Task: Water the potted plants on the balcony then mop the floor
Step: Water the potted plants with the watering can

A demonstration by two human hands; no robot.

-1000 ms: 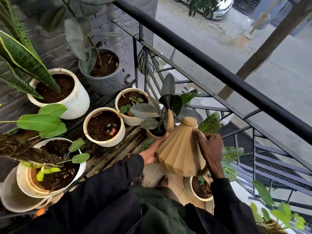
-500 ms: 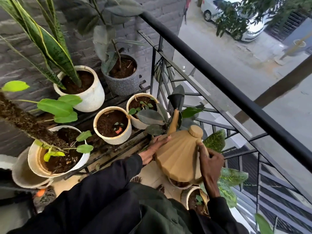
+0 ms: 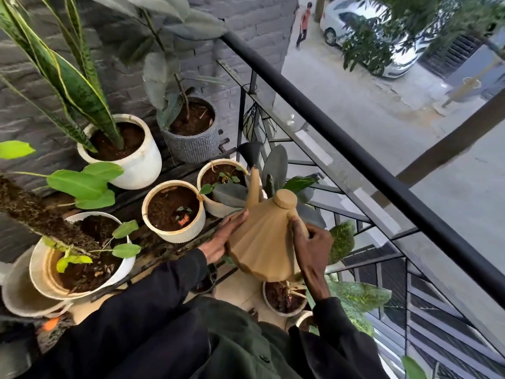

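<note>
A tan faceted watering can (image 3: 262, 242) hangs in the middle of the view, its black rose (image 3: 250, 154) raised beside a small cream pot (image 3: 221, 184) with a seedling. My right hand (image 3: 308, 248) grips the can's handle. My left hand (image 3: 225, 235) lies flat against the can's left side with straight fingers. Another cream pot (image 3: 173, 210) of dark soil stands just left of the can. Behind are a white pot with a snake plant (image 3: 123, 149) and a grey ribbed pot (image 3: 191, 132).
A large white pot (image 3: 79, 255) with a mossy pole sits at lower left on the black slatted rack. A black railing (image 3: 369, 162) with glass runs diagonally on the right. Below the can stands a floor pot (image 3: 284, 298) with speckled leaves. Grey brick wall behind.
The can has risen and its spout has swung up toward the small cream pot. The view has shifted right and upward, and my hands kept their hold.
</note>
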